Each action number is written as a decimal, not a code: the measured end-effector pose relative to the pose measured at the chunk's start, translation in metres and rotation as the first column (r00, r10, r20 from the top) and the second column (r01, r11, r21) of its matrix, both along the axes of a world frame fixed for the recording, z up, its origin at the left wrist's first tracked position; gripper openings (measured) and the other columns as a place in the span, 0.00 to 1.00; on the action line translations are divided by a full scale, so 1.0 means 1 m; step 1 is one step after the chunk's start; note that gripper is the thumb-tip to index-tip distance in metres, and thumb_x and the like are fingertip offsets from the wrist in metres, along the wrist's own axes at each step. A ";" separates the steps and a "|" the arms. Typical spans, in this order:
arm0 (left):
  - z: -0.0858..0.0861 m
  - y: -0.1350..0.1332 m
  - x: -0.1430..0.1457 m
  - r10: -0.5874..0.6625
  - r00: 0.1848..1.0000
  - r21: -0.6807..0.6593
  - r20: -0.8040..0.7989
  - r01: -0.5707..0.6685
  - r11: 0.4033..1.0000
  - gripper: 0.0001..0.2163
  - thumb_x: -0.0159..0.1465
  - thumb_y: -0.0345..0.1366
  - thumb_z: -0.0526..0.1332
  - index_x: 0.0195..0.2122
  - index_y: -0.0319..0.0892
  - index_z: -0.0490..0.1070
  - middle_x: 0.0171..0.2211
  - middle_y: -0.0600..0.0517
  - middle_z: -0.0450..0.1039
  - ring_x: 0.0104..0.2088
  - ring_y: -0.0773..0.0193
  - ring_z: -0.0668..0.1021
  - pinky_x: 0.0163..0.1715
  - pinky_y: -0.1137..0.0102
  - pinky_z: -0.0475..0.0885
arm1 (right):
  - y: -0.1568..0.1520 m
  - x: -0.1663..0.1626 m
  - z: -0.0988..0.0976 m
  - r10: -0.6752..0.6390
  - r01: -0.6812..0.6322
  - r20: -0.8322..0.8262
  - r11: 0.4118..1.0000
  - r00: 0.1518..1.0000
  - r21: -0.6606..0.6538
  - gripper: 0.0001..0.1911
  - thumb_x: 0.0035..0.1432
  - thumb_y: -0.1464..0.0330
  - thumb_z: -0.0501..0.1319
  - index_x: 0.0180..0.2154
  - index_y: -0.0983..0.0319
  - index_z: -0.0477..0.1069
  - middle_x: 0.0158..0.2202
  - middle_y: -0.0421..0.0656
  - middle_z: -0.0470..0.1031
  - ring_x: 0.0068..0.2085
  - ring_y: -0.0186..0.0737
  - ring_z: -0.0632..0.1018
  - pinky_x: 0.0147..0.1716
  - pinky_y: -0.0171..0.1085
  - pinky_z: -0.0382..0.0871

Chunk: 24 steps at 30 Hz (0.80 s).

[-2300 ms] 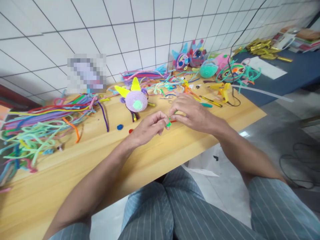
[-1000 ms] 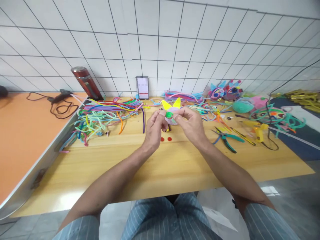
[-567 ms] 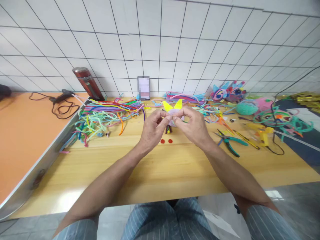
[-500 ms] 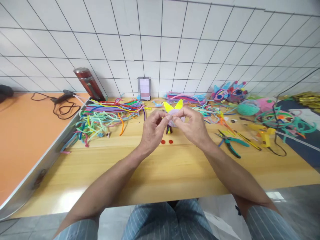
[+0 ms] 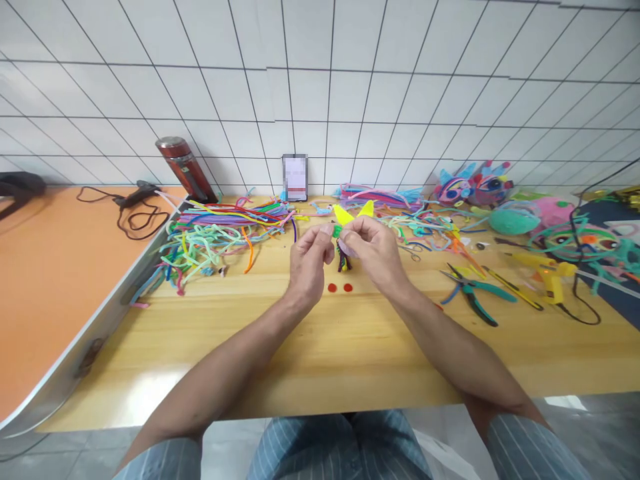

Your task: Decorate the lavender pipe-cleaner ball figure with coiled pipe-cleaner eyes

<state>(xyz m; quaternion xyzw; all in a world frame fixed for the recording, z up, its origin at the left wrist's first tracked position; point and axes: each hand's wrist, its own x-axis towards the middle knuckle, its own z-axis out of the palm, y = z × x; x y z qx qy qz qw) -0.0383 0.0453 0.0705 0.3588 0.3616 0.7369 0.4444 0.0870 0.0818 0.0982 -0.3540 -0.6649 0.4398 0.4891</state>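
Cannot see fully the green piece (image 5: 337, 231), covered partly by fingers of the left hand (image 5: 309, 262), nor tell surely the grip of the right hand (image 5: 373, 253). Behind the latter, see just a part of the lilac ball (image 5: 346, 248). Cannot read the phone (image 5: 296, 177), blurred into squares. Cannot identify the black object (image 5: 23, 183), cut off by the left edge.
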 end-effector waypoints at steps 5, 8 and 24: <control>0.002 0.007 -0.017 -0.097 0.967 -0.007 -0.235 0.099 0.995 0.18 0.61 0.53 0.74 0.32 0.43 0.78 0.23 0.57 0.67 0.23 0.71 0.64 0.23 0.73 0.59 | 0.006 0.013 0.008 -0.138 0.086 0.175 0.957 0.975 0.276 0.05 0.55 0.67 0.63 0.28 0.58 0.69 0.25 0.37 0.73 0.28 0.35 0.71 0.33 0.38 0.65; 0.004 0.008 -0.021 -0.179 0.939 -0.037 -0.294 0.176 0.984 0.17 0.59 0.51 0.75 0.33 0.43 0.79 0.25 0.56 0.70 0.22 0.72 0.63 0.22 0.73 0.57 | 0.007 0.018 0.011 -0.208 0.077 0.247 0.888 0.946 0.453 0.06 0.54 0.71 0.63 0.27 0.58 0.68 0.27 0.38 0.74 0.30 0.37 0.72 0.34 0.38 0.65; 0.022 -0.001 -0.035 0.007 0.733 0.089 -0.680 0.073 0.993 0.13 0.65 0.47 0.71 0.32 0.43 0.78 0.22 0.58 0.66 0.22 0.70 0.61 0.23 0.70 0.55 | 0.008 0.032 0.020 -0.105 -0.113 0.390 0.860 0.915 0.497 0.06 0.62 0.71 0.64 0.31 0.59 0.75 0.33 0.42 0.79 0.36 0.40 0.77 0.39 0.39 0.67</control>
